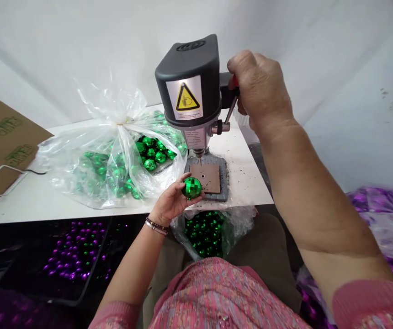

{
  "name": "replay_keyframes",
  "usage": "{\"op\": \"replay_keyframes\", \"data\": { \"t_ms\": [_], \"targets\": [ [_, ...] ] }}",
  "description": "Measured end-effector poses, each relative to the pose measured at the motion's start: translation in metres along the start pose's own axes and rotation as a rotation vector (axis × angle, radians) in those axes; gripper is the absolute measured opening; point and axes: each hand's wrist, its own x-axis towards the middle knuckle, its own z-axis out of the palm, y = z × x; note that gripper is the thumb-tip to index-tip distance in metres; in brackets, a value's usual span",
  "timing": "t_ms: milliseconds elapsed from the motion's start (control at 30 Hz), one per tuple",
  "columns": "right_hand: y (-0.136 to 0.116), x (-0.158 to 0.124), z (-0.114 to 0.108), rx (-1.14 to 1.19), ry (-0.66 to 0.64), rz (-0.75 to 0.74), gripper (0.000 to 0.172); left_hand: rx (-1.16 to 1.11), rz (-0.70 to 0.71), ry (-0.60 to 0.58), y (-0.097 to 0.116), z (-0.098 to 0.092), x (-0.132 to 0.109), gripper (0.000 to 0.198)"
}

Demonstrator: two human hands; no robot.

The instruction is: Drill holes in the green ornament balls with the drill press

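My left hand (169, 200) cups a shiny green faceted ornament ball (192, 188) just in front of a small bench drill (188, 82). The ball sits close to the brown pad (204, 178) on the drill's grey base plate (206, 194), and it is not touching the thin drill bit (200, 160). My right hand (260, 84) is closed around the drill's red-tipped feed lever (231, 108), high on the right side of the black drill head. The bit hangs just above the pad, which has a small hole in it.
A clear plastic bag of green balls (114, 155) lies on the white table (244, 178), left of the drill. Dark shavings dot the table. Another bag of green balls (205, 233) sits below the table edge. Purple balls (75, 251) fill a dark tray at lower left.
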Motion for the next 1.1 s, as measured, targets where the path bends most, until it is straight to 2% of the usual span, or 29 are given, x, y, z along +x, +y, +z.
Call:
{"op": "replay_keyframes", "data": {
  "t_ms": [67, 167, 367, 500, 667, 1100],
  "targets": [
    [0.001, 0.000, 0.001, 0.014, 0.041, -0.015, 0.029, 0.030, -0.024, -0.010, 0.003, -0.001, 0.003, 0.044],
    [0.001, 0.000, 0.002, 0.012, 0.083, -0.021, 0.032, 0.128, 0.014, 0.043, 0.006, -0.001, 0.010, 0.036],
    [0.000, 0.000, 0.002, 0.020, 0.097, -0.027, 0.034, 0.490, 0.270, 0.352, 0.003, 0.003, 0.029, 0.047],
    [-0.001, -0.002, 0.002, 0.015, 0.097, -0.010, 0.034, 0.578, 0.390, 0.449, -0.003, 0.005, 0.040, 0.053],
    [0.000, -0.001, 0.001, 0.025, 0.094, -0.015, 0.034, 0.740, 0.435, 0.500, -0.004, 0.007, 0.050, 0.051],
    [-0.002, -0.003, 0.000, 0.025, 0.068, -0.021, 0.033, 0.995, 0.456, 0.499, -0.006, 0.015, 0.058, 0.050]
  ]
}}
